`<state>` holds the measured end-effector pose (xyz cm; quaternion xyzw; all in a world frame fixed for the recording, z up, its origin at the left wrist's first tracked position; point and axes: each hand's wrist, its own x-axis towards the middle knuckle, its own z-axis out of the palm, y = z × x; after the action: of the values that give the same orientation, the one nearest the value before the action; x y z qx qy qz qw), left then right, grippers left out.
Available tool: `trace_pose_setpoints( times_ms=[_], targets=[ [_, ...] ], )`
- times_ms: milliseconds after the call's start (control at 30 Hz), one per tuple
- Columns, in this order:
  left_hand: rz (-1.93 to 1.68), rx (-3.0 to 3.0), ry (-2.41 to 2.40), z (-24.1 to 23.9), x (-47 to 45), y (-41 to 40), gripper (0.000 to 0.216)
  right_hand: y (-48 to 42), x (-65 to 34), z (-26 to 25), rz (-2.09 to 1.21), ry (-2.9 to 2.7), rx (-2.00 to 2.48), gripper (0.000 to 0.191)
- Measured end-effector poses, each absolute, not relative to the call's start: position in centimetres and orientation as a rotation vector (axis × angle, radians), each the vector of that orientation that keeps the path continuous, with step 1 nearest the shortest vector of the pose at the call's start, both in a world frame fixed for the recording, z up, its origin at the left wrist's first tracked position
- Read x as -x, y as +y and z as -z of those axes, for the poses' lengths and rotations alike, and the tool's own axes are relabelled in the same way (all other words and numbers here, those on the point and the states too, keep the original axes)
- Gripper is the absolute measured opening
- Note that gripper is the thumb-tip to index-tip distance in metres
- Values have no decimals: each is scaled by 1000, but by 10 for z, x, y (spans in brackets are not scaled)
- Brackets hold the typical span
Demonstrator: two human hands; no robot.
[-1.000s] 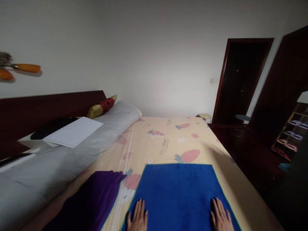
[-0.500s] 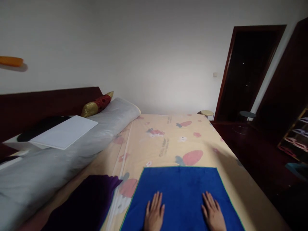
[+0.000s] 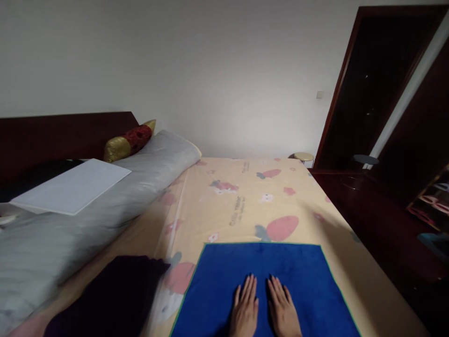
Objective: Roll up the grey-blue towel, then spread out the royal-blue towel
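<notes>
A blue cloth with a thin green edge lies spread flat on the bed, its near end cut off by the frame. My left hand rests palm down on its middle, fingers stretched forward. Just to the right, a small gap apart, my right hand lies flat on the same cloth with its fingers out straight. Neither hand holds anything. Left of the cloth is a dark purple piece of fabric, apart from both hands.
The bed sheet is cream with strawberry prints. Along the left lie a long grey bundle, a white board and a red and gold cushion. Beyond the bed's far end stand a yellow-topped stool and a dark stool.
Both hands have slid inward over the cloth, the left one rightward and the right one leftward, and now lie close together. The camera view has shifted and tipped slightly.
</notes>
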<state>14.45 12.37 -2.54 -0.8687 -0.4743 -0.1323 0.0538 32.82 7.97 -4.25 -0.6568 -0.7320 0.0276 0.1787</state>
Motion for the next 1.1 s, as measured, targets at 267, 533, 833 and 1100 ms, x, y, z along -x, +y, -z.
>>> trace_pose_setpoints(
  times_ms=[267,533,833,1100],
  targets=[
    [282,2534,-1761,15,-105,191,52,107,-407,39,-60,-1884,2151,58],
    [133,2211,-2007,12,-8,219,57,74,-500,56,151,-1653,2386,74],
    [390,2714,-1442,21,-161,195,57,148,-334,28,-215,-2083,1951,51],
    [240,2625,-1762,11,-125,262,53,184,-409,26,-201,-2008,2163,58]
  ],
)
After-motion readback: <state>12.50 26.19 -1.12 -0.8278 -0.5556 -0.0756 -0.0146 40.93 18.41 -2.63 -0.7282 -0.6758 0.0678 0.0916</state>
